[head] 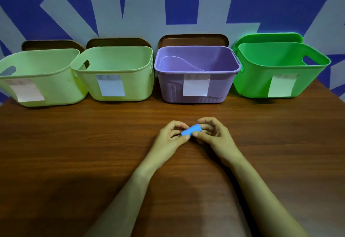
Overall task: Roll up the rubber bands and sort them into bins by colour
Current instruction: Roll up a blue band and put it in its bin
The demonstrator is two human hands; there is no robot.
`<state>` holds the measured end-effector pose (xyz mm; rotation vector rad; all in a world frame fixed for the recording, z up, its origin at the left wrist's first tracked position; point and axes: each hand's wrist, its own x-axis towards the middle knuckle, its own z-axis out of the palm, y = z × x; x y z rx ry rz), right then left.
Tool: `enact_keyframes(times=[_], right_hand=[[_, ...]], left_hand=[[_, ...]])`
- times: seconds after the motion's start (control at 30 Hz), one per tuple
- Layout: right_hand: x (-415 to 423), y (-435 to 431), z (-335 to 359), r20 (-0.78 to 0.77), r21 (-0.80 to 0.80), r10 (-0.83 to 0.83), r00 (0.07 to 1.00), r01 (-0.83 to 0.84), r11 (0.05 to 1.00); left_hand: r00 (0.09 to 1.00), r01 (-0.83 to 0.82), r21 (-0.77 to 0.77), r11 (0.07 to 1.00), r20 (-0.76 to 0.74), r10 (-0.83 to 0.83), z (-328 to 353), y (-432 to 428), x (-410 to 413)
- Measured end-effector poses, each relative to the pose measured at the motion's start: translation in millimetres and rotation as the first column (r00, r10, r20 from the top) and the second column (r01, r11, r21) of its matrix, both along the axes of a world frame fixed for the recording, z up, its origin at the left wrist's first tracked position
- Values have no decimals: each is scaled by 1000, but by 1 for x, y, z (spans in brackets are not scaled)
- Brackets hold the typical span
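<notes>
left grip (172, 136) and right grip (212, 134) pinched blue roll (191, 130) | risk: roll could spring open if pinch slackened | purple bin (220, 89) at 12 o'clock, label (196, 85) illegible, mis-sort possible

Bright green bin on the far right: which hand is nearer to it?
Right. The right hand pinches the blue roll at the end toward the bright green bin; the left hand holds the opposite end, farther off.

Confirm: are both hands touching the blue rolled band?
Touching. The head view shows the left hand pinching the left end of the blue rolled band and the right hand pinching its right end, with no gap at either end.
</notes>
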<state>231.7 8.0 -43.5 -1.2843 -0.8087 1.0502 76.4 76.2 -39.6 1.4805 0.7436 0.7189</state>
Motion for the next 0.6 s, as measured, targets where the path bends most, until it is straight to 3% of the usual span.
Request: enact_keyframes(times=[0.17,0.37,0.47,0.6], right_hand=[[-14,3,40,-90,-113,-64,994,53,992],[-25,54,152,108,-30,10,994,-7,1000],[-35,89,208,138,19,1,990,-4,1000],[-43,128,256,130,10,4,992,-5,1000]], left_hand=[[993,6,-65,998,-117,-13,36,6,-5],[993,-84,-65,994,-91,77,134,45,-19],[985,-166,-21,986,-45,165,190,76,-24],[963,-266,-75,961,21,269,236,107,-30]])
